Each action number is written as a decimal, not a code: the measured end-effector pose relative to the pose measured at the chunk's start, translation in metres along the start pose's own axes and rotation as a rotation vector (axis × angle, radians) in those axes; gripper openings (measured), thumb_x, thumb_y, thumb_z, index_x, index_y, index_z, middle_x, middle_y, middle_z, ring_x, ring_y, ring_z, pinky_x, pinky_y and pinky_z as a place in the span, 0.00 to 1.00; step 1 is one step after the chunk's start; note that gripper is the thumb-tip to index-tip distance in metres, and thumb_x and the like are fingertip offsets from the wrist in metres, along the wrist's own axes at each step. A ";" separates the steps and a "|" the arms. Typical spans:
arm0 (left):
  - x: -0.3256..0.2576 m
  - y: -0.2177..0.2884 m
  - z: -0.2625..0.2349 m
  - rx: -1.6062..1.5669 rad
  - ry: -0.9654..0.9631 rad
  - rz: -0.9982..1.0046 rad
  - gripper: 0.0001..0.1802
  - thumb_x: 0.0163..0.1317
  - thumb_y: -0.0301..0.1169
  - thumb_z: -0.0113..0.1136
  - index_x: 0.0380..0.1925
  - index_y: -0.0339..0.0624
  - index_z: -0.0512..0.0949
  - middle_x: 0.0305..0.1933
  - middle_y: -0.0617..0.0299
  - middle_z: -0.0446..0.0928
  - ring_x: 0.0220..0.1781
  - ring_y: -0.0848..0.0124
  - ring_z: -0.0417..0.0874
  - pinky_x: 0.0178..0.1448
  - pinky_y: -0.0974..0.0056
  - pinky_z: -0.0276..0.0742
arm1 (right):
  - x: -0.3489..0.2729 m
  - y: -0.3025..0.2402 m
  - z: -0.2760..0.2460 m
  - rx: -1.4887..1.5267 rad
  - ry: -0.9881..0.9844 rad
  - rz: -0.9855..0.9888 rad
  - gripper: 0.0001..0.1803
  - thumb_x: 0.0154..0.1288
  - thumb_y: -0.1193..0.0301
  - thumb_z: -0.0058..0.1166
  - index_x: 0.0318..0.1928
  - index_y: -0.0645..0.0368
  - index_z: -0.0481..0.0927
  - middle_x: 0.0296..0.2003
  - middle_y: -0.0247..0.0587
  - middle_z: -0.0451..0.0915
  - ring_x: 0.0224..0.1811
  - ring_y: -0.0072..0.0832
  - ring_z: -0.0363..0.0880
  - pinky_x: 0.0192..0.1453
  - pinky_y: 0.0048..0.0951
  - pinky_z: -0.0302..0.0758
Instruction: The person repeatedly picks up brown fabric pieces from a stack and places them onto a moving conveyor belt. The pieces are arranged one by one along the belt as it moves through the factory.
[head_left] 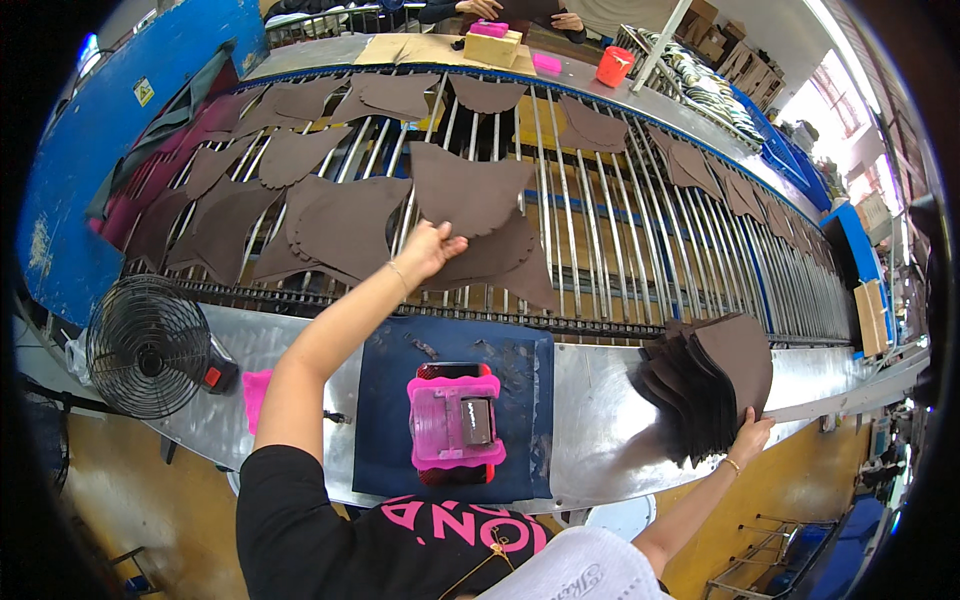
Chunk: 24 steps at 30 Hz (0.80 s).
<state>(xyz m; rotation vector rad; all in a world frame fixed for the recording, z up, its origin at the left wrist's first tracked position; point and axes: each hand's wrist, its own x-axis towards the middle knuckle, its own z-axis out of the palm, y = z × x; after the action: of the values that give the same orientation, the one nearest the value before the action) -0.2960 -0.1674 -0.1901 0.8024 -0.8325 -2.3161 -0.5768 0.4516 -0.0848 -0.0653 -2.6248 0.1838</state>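
Note:
My left hand (430, 250) reaches over the roller conveyor, its fingers closed at the lower edge of a brown leather-like cut piece (472, 190) with a scalloped edge. That piece overlaps other brown pieces (510, 262) beneath it. At the right, my right hand (750, 440) pinches the near corner of the top piece on a fanned stack of brown pieces (735, 355). Between my arms, a pink scalloped template (432, 425) with a dark block (478, 420) on it sits over a red-and-black object (455, 474) on a dark blue mat (385, 400).
Several brown pieces (350, 225) lie along the conveyor's metal rollers (600, 230). A black wire fan (150, 355) stands at the left of the metal table (590, 420). Across the conveyor are a red bucket (614, 66), a yellow block (492, 48) and another person's hands (480, 8).

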 end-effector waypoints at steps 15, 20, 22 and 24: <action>-0.004 -0.047 0.038 -0.099 0.038 -0.046 0.16 0.70 0.27 0.44 0.55 0.36 0.56 0.52 0.44 0.69 0.46 0.52 0.81 0.46 0.57 0.85 | 0.009 0.012 -0.001 -0.054 -0.110 -0.024 0.22 0.65 0.57 0.53 0.47 0.65 0.71 0.39 0.60 0.80 0.38 0.54 0.79 0.40 0.45 0.75; -0.025 -0.027 0.014 -0.171 -0.041 -0.262 0.35 0.68 0.43 0.50 0.60 0.24 0.49 0.55 0.28 0.66 0.58 0.43 0.73 0.60 0.54 0.77 | 0.012 0.000 -0.024 0.317 -0.306 0.082 0.20 0.68 0.61 0.49 0.50 0.65 0.71 0.34 0.49 0.79 0.25 0.33 0.77 0.18 0.32 0.72; -0.056 -0.011 0.025 -0.101 -0.163 -0.299 0.31 0.68 0.42 0.51 0.56 0.30 0.53 0.56 0.28 0.65 0.59 0.44 0.73 0.59 0.54 0.77 | 0.032 0.047 -0.009 0.205 0.329 -0.586 0.17 0.71 0.64 0.44 0.50 0.65 0.72 0.35 0.55 0.78 0.25 0.45 0.78 0.22 0.36 0.74; -0.097 0.018 0.024 0.024 -0.106 -0.307 0.19 0.69 0.39 0.51 0.49 0.37 0.62 0.49 0.34 0.71 0.52 0.48 0.77 0.53 0.56 0.81 | 0.015 -0.009 -0.038 0.311 0.186 -0.369 0.16 0.72 0.63 0.42 0.48 0.63 0.72 0.31 0.57 0.76 0.21 0.44 0.76 0.23 0.37 0.73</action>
<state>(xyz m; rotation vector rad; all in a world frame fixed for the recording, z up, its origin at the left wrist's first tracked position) -0.2422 -0.1069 -0.1295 0.8765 -0.8315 -2.6423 -0.5713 0.4485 -0.0434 0.4809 -2.3424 0.4289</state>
